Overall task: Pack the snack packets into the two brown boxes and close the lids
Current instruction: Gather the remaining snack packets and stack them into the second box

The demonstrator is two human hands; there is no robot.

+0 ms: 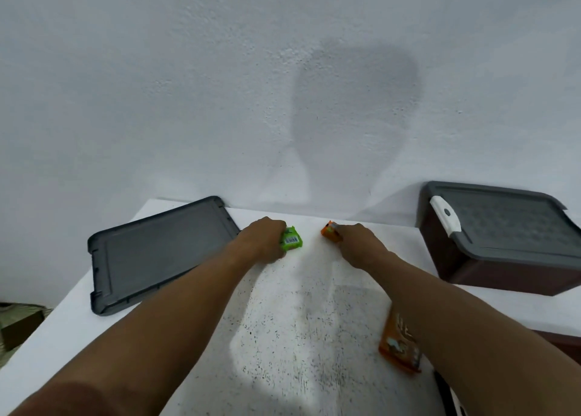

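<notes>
My left hand grips a small green snack packet with a barcode, near the far middle of the white table. A little to its right, my right hand holds a small orange packet. A larger orange-brown packet lies on the table beneath my right forearm, partly hidden by it. A brown box with its grey lid on stands at the far right. A loose grey lid lies flat at the far left. I see no second box.
A white wall rises right behind the table, with my shadow on it. The table's left edge drops to a floor with something brown on it. A dark object shows at the lower right edge.
</notes>
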